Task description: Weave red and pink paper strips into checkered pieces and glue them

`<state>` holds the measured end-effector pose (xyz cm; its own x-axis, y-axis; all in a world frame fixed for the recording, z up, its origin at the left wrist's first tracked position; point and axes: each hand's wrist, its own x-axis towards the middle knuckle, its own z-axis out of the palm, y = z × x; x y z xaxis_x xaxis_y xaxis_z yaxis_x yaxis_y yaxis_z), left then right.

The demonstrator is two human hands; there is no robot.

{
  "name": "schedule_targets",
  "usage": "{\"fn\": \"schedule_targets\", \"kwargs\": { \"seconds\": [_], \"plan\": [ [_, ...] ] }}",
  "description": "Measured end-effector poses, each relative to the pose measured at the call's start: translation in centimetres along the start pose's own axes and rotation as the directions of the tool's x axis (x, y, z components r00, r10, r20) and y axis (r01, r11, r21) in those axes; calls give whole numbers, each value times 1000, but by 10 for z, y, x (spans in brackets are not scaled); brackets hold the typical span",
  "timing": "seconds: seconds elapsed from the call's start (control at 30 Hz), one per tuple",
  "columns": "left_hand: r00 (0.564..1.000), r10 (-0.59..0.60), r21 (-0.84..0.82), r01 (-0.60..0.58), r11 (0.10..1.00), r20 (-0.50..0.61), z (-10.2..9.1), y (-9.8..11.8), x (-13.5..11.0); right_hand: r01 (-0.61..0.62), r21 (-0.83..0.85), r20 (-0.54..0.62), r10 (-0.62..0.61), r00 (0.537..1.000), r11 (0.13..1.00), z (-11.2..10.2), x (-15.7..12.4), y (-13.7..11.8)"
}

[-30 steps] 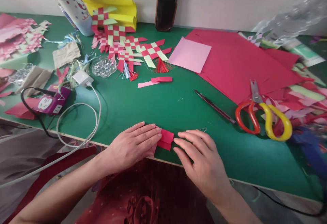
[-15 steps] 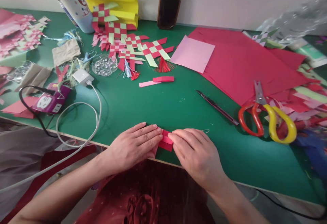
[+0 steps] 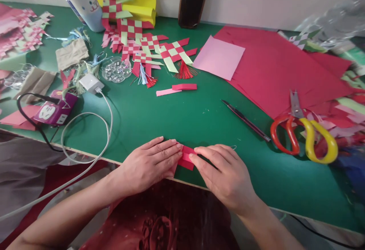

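Observation:
At the near table edge lies a folded red and pink paper piece (image 3: pixel 187 157) made of strips. My left hand (image 3: pixel 151 160) rests flat on its left part with fingers stretched out, hiding much of it. Thumb and fingertips of my right hand (image 3: pixel 224 170) pinch the right end of a red paper strip on this piece. Farther up, two short folded strips, one red (image 3: pixel 184 87) and one pink (image 3: pixel 166 91), lie with their ends overlapping.
Orange-and-yellow-handled scissors (image 3: pixel 302 128) and a craft knife (image 3: pixel 245 121) lie at right, near large red sheets (image 3: pixel 273 67) and a pink square (image 3: pixel 219 58). Woven paper fish (image 3: pixel 173 54) lie at the back. A white cable (image 3: pixel 110 128) loops at left beside a purple power adapter (image 3: pixel 57 107).
My right thumb and index finger have shifted slightly on the strip's right end, with a small gap now showing between them. My left hand stays in place. The camera view has shifted a little.

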<state>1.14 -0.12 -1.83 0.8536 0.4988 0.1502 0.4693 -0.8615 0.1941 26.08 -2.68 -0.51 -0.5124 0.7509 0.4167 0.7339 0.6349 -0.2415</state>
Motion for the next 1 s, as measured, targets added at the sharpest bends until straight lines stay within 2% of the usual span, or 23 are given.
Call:
{"fn": "schedule_targets", "kwargs": {
  "seconds": [0.13, 0.47, 0.63, 0.8, 0.9, 1.0],
  "plan": [
    [1000, 12, 7, -12, 1000, -4, 0, -1, 0, 14, -10, 45, -13, 999, 1000, -3, -3, 3],
    [1000, -15, -27, 15, 1000, 1, -1, 0, 0, -115, 1, 80, 114, 990, 993, -1, -11, -12],
    [1000, -17, -63, 17, 998, 2, 0, 0, 0, -179, -21, 89, 180, 980, 984, -5, -23, -11],
    [997, -74, -124, 69, 990, -37, -1, 0, 2, -207, 49, 67, 203, 977, 977, -8, -21, -9],
    [995, -94, -152, 86, 985, -46, -2, 0, 2, -193, 66, 24, 191, 981, 979, -5, -14, -15],
    [993, -108, -167, 98, 981, -49, -3, 0, 2, -115, 72, 49, 112, 993, 991, 1, -7, -25]
  ]
}}
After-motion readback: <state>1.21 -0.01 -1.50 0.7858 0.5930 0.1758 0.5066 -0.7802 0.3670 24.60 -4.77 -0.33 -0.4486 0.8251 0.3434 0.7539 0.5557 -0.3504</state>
